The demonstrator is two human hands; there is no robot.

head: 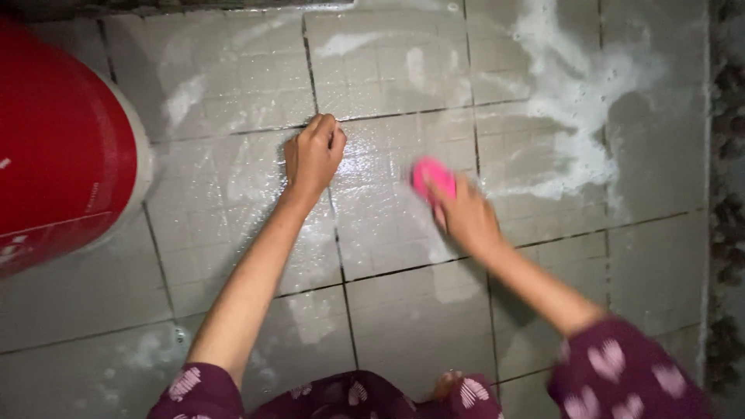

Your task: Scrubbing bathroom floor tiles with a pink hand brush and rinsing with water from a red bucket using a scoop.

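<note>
My right hand (468,219) grips a small pink scrubber (431,178) and presses it on the wet grey tiled floor (388,310). My left hand (313,153) rests on the floor to the left of it, fingers curled into a loose fist, holding nothing. White soap foam (578,116) is smeared over the tiles beyond and to the right of the scrubber. Both arms come out of dark maroon sleeves with pale heart shapes.
A large red round container (54,147) with a pale rim stands at the left edge. A rough dark strip (727,194) runs along the right side of the floor. My bare foot (448,383) shows at the bottom, between the sleeves.
</note>
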